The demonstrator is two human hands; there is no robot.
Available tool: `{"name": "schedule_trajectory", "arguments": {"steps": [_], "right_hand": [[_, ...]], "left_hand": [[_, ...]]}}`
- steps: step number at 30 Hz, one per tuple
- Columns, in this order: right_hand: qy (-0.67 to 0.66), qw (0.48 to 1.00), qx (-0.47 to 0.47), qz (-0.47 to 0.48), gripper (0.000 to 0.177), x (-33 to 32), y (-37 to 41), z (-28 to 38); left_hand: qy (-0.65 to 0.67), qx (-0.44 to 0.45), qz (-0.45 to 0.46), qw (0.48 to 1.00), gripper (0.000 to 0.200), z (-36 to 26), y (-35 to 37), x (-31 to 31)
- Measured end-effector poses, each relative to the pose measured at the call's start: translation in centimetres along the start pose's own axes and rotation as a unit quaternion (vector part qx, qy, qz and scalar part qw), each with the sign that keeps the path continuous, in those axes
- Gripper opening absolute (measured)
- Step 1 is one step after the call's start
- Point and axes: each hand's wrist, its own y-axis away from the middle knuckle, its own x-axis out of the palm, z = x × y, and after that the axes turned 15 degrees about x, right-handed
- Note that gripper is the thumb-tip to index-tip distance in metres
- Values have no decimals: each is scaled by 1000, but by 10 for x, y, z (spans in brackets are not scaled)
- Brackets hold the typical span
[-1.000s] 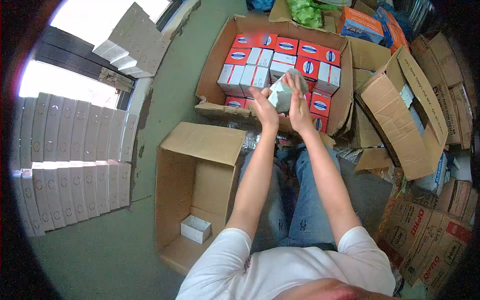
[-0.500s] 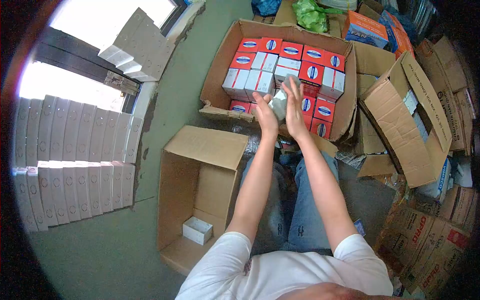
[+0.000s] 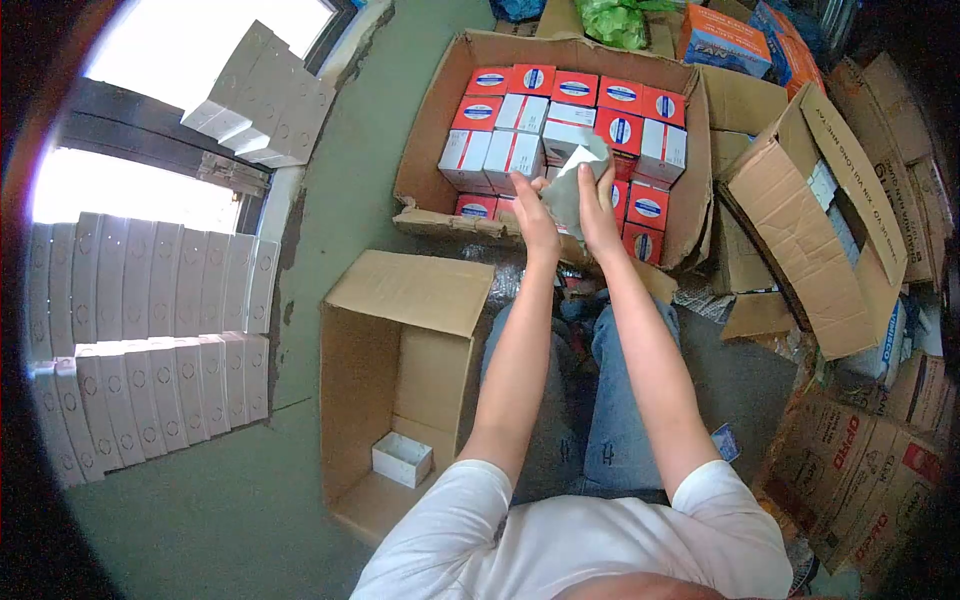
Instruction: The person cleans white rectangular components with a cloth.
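Between both hands, over the near edge of the big carton (image 3: pixel 430 218), is a greyish-white folded piece (image 3: pixel 568 196), which looks like thin card or paper. My left hand (image 3: pixel 536 218) presses on its left side with the fingers closed. On the right side my right hand (image 3: pixel 598 212) grips it, fingers pointing up. Red and white small boxes (image 3: pixel 619 131) fill the carton in rows behind the hands. Part of the piece's lower end is hidden by the fingers.
An open carton (image 3: pixel 358 385) at the lower left holds a small white open box (image 3: pixel 402 460). Grey-white panels (image 3: pixel 150 280) stand in rows at the far left. Flattened and open cartons (image 3: pixel 800 240) lie on the right, with a green bag (image 3: pixel 612 22) at the top.
The greyish-white piece now looks wider and rises higher between my hands. My right hand's fingers have closed more around it. The view has shifted slightly.
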Motion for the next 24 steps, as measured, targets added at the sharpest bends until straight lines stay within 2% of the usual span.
{"name": "schedule_trajectory", "arguments": {"steps": [3,6,8,9,11,12,13,16,20,23,24], "right_hand": [[20,997,15,-68,52,-9,-7,-2],[-9,991,5,-133,48,-10,-9,5],[-34,986,7,-166,50,-13,-10,7],[-20,989,-27,-145,55,-23,-22,-11],[-158,977,83,-117,57,-25,-19,-10],[-225,959,137,-101,59,-27,-18,-11],[-202,963,152,-97,63,-31,-20,-18],[-299,914,272,-21,65,-39,-15,-8],[-368,878,296,78,61,-60,-25,-25],[-321,893,302,92,64,-57,-26,-20],[-291,910,289,65,67,-55,-26,-19]], "left_hand": [[-57,-17,35,998,55,-5,-2,4],[1,-56,25,998,50,-17,7,19],[29,-68,32,997,55,-22,9,25],[34,-70,45,996,56,-18,9,23],[6,-60,90,994,58,-2,5,12],[9,-65,78,995,56,-5,6,11],[12,-68,66,995,55,-7,6,11],[14,-84,67,994,51,-14,6,11],[-41,-80,146,985,42,-24,0,4],[-57,14,155,986,41,-8,-7,-6],[-124,41,155,979,42,-12,-8,-5]]}}
